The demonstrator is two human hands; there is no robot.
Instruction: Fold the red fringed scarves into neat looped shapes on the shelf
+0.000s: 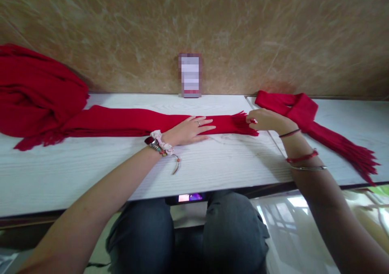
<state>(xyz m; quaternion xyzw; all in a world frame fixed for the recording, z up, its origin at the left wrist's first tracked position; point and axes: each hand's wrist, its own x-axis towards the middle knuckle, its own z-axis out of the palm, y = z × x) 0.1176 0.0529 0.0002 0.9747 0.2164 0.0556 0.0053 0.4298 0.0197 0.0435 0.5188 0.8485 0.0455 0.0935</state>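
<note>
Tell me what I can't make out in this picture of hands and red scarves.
All in the head view:
Red pile: left side cut off by the picture's edge.
Panel by the wall: pixelated, so unreadable.
Flat scarf: partly covered by the left hand.
Right hand: its own curl hides whether it pinches the fringe.
Lit screen: too small to read.

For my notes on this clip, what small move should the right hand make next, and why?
Probably a light straightening of the fringe: some strands stick out sideways, and the right hand is right beside them, though whether it grips any is unclear. The left hand lies flat on the long red scarf, which should help steady it.
</note>
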